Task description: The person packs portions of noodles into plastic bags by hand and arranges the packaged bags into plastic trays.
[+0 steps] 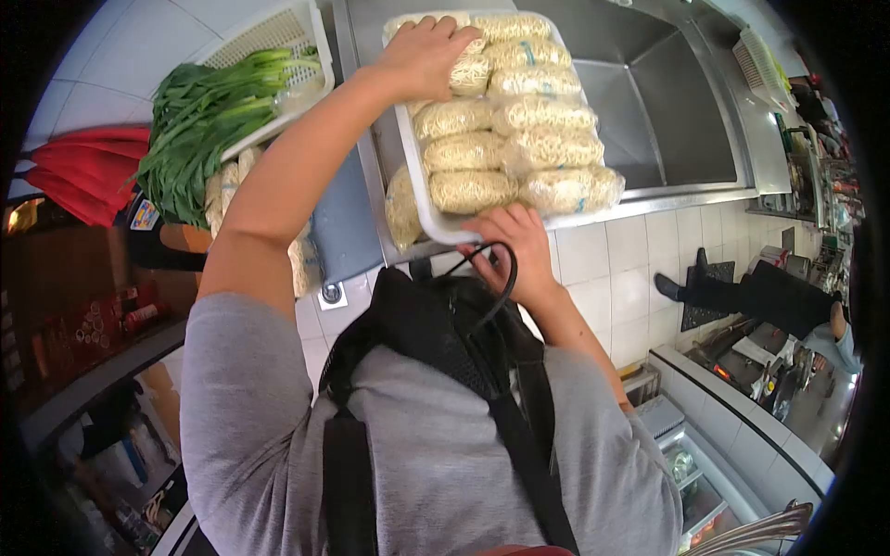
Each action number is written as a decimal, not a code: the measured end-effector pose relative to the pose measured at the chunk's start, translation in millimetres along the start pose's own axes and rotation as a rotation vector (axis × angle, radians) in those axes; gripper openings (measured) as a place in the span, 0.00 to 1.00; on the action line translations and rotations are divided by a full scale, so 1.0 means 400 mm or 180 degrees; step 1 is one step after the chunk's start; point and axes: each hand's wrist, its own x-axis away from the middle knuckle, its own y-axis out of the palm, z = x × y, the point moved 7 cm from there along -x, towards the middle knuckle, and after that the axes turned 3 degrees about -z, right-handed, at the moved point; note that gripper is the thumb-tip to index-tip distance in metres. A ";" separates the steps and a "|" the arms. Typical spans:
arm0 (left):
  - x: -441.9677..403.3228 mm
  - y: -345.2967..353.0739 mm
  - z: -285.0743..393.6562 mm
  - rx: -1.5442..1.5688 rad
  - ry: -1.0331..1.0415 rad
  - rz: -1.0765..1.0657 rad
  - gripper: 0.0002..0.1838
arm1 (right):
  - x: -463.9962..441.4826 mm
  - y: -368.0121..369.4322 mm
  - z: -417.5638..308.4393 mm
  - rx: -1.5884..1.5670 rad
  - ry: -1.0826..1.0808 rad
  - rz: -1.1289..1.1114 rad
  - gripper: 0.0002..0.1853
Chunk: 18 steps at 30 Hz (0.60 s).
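Observation:
A white tray (413, 157) holds rows of clear-wrapped noodle packs (473, 190), some with blue marks. My left hand (428, 57) reaches over the tray's far left part, its fingers and thumb curved round a noodle pack (469, 74). At the near edge, my right hand (519, 243) grips the tray's rim, with fingers on top against the nearest packs and the thumb lower down. Another wrapped pack (401, 211) lies beside the tray's left wall, partly under it.
Right of the tray is a steel sink (663, 102). Leafy greens (209, 107) lie in a white basket (320, 46) at left, with more noodle packs (301, 264) below. A black strap bag (445, 324) hangs at my chest. Another person's legs (742, 292) show at far right.

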 end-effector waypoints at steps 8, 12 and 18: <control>0.072 -0.014 -0.016 -0.0251 -0.0374 0.0359 0.58 | 0.015 0.014 0.015 0.0106 -0.0038 -0.0066 0.17; 0.106 0.039 -0.076 0.0073 -0.0751 0.0266 0.62 | 0.019 0.014 0.015 0.0047 0.0007 0.0078 0.18; 0.128 0.043 -0.064 0.0515 -0.0886 0.0673 0.58 | 0.021 0.028 -0.002 0.0249 -0.0013 0.0015 0.22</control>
